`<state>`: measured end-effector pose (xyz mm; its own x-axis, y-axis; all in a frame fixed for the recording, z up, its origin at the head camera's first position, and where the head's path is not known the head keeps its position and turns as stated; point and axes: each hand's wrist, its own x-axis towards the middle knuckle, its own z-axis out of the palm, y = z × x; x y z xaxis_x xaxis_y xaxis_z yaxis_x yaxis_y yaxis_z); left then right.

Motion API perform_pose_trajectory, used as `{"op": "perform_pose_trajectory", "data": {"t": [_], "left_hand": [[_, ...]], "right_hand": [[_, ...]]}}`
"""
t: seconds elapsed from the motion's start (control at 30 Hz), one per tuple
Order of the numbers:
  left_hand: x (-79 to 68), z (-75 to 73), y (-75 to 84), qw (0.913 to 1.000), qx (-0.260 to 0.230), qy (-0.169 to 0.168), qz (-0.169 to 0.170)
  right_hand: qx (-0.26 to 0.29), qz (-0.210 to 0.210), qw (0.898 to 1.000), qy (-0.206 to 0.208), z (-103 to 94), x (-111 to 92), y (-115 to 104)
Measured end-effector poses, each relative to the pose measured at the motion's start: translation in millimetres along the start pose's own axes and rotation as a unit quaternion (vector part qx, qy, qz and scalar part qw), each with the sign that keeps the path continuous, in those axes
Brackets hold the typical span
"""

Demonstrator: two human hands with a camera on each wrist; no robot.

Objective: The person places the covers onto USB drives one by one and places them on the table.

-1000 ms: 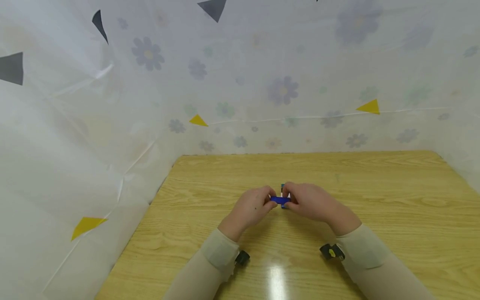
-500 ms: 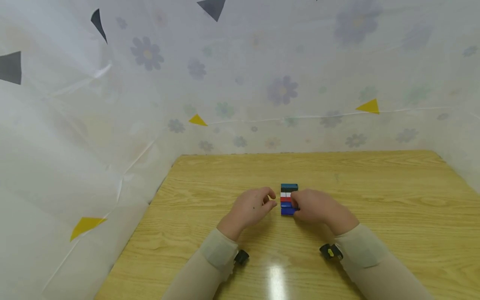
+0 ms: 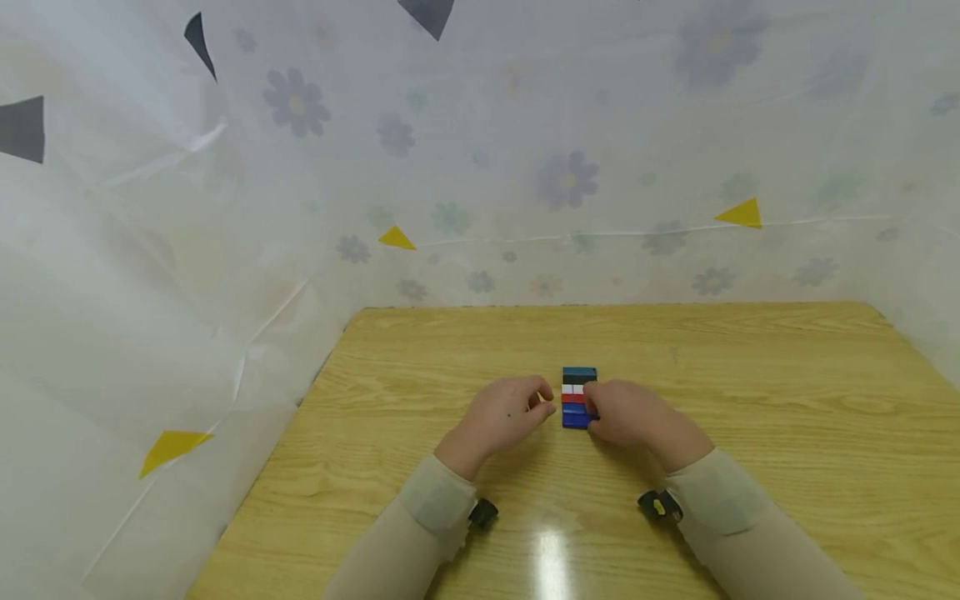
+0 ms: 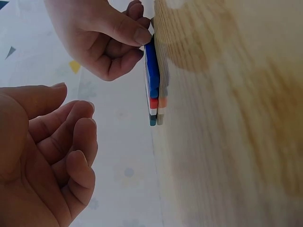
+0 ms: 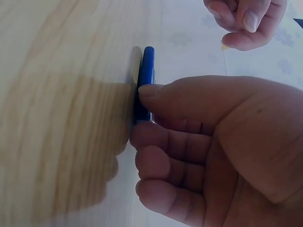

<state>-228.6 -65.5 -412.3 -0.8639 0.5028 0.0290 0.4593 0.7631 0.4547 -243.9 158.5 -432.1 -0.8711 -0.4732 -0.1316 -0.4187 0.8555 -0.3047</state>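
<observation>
Several short coloured sticks, like modelling clay, lie side by side on the wooden table. From far to near they run dark green (image 3: 580, 371), black, white (image 3: 567, 389), red (image 3: 572, 399), then blue, with a dark blue stick (image 3: 575, 422) nearest. My right hand (image 3: 633, 414) pinches the dark blue stick near its right end; in the right wrist view the thumb (image 5: 151, 91) presses its near side, and the index fingertip is partly hidden. My left hand (image 3: 501, 421) hovers just left of the row, fingers loosely bent, holding nothing.
The wood-grain table (image 3: 412, 367) reaches back to a pale flowered sheet (image 3: 480, 167) that hangs behind and at the sides. Yellow and grey tape pieces mark the sheet. A small black wrist camera (image 3: 660, 505) sits at the right sleeve, another (image 3: 483, 513) at the left.
The dark blue stick, held by both hands a second ago, now lies along the row's near side. My left hand has let go; my right has shifted slightly right, uncovering the row.
</observation>
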Motion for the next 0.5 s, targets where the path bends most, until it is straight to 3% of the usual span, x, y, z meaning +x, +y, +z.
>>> {"op": "perform_pose_trajectory", "data": {"t": [0.5], "left_hand": [[0.7, 4.1, -0.6, 0.9999, 0.001, -0.009, -0.007]], "right_hand": [[-0.003, -0.005, 1.0, 0.009, 1.7, -1.8, 2.7]]}}
